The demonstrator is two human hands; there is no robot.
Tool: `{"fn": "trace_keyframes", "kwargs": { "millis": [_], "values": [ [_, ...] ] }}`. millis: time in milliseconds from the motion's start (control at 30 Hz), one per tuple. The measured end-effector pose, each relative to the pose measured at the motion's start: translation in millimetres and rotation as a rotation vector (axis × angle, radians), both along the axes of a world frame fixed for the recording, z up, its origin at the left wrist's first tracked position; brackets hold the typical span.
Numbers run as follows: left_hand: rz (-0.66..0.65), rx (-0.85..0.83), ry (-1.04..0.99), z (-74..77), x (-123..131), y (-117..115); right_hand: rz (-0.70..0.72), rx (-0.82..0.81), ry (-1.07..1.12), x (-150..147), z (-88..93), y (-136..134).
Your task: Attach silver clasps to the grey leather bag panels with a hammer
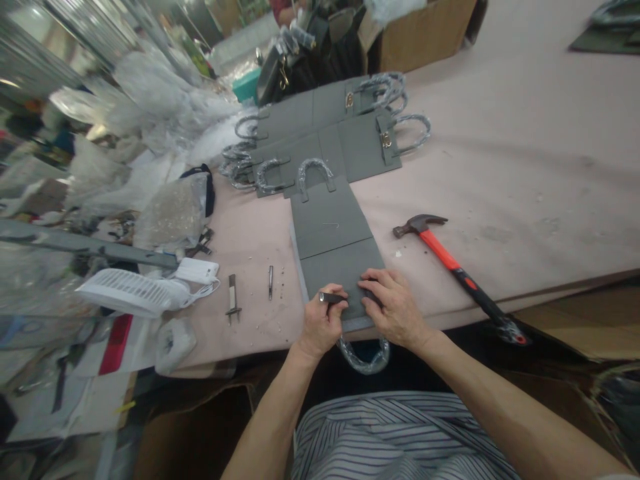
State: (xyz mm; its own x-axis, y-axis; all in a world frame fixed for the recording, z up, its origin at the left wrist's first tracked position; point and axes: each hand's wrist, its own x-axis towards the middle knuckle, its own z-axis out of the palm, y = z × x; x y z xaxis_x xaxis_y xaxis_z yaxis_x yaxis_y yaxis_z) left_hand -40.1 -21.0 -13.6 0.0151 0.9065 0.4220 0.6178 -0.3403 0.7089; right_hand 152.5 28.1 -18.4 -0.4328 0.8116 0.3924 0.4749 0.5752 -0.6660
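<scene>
A grey bag panel (334, 220) lies flat on the table in front of me, with a plastic-wrapped handle at each end. The near handle (367, 363) hangs past the table edge. In my left hand (323, 323) is a short metal punch-like tool (331, 298), held sideways between thumb and fingers just above the panel. My right hand (395, 307) is pinched over the panel's right near part, its fingertips around a small dark piece (369, 293) that is mostly hidden.
A claw hammer (443, 253) with a red and black handle lies to the right. On the left are a pronged tool (232, 297), a thin metal rod (271, 283) and a white fan (130, 290). More grey bag panels (325, 143) overlap behind; a cardboard box (425, 33) stands beyond.
</scene>
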Motion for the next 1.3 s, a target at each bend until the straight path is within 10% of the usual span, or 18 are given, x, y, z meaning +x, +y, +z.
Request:
{"fn": "trace_keyframes", "kwargs": {
  "millis": [200, 433, 633, 1033, 1200, 1300],
  "values": [
    [-0.023, -0.048, 0.003, -5.0, -0.7, 1.5, 0.014, -0.014, 0.021, 8.6, 5.7, 3.1],
    [-0.052, -0.001, 0.031, -11.2, 1.6, 2.8, -0.410, 0.112, -0.338, 78.1, 10.9, 18.0],
    [-0.031, -0.017, 0.040, -8.0, 4.0, 4.5, -0.515, -0.135, -0.703, 123.3, 7.9, 17.9],
    [-0.098, -0.075, 0.081, -3.6, 1.7, 11.3, -0.358, -1.071, 0.174, 95.7, 47.7, 40.7],
    [-0.079, -0.046, 0.046, -5.5, 3.8, 9.1, -0.351, -1.080, 0.307, 76.0, 78.4, 24.4],
    [-0.074, -0.053, 0.030, -5.9, 5.6, 8.6, -0.341, -0.814, 0.223, 75.5, 107.0, 3.3]
  ]
}}
